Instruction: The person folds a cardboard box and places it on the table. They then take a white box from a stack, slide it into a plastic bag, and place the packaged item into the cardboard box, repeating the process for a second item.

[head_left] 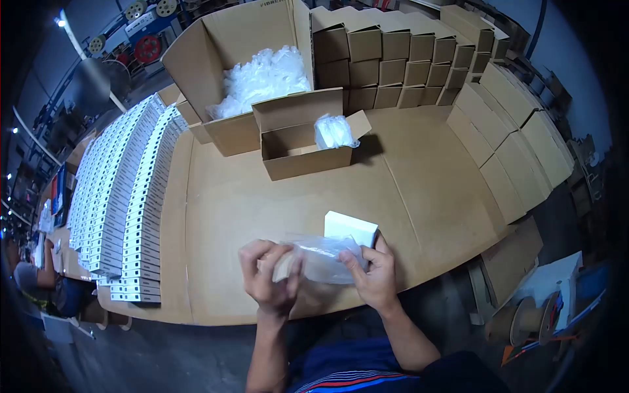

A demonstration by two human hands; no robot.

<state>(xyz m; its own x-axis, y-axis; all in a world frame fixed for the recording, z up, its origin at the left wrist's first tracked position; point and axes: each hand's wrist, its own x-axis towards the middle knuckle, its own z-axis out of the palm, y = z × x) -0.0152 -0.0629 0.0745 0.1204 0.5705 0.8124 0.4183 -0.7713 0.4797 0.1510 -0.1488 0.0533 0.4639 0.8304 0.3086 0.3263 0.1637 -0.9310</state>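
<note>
A clear plastic bag [322, 252] stretches between my two hands above the front of the table. My left hand [270, 278] has its fingers curled round the bag's left end; a pale tan patch shows between them, and I cannot make out what it is. On the other side, my right hand [375, 272] pinches the bag between thumb and fingers. A flat white box [350, 227] sits just behind the bag, against the fingers of my right hand, its lower part hidden.
An open small carton [308, 164] holds a plastic-wrapped bundle [335, 132]. Behind it, a large carton [236, 137] contains crumpled plastic bags [268, 78]. White boxes [141, 242] are stacked at left. Brown cartons [396, 49] line the back, with more cartons [517, 157] at right.
</note>
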